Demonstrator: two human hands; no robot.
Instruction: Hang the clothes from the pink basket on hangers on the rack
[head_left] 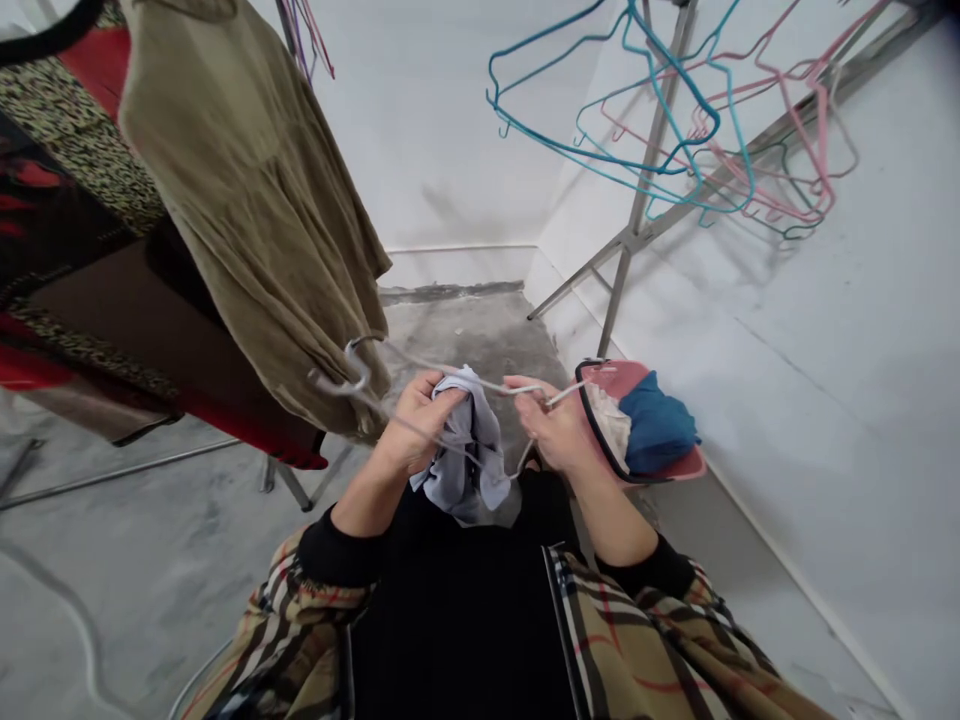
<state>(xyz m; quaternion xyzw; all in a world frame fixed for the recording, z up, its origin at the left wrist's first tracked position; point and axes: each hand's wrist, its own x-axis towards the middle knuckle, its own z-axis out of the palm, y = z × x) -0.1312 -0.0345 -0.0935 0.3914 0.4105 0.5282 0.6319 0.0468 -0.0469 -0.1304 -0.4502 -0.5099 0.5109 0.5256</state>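
Person seated, both hands in front of the lap, near centre. Left hand (418, 428) has its fingers (441, 396) pinched on the top edge of the pale blue garment (471, 455), with a strand of the white wire hanger (358, 372) running under the same grip. Right hand (561, 432) pinches the hanger's right end between thumb and fingers (529, 392). The garment is bunched between the two hands and hangs down over the lap. How much of it is threaded on the wire I cannot tell.

Risks, as I judge them:
- The hanger's hook points left and sits just beside the hem of the olive dress (255, 230). A swing left could snag that fabric and tug the dress.
- The garment is held by one small pinch. If the left fingers loosen, it could slide off the wire to the floor (465, 330).
- The wire is thin and gripped at one end, so it could twist or bend if the cloth is pulled hard.
- The basket (679, 467) with the blue cloth (660, 425) is close by the right hand, so a wide elbow move could knock it.

The rack (651, 170) with coloured hangers is far right, well apart.
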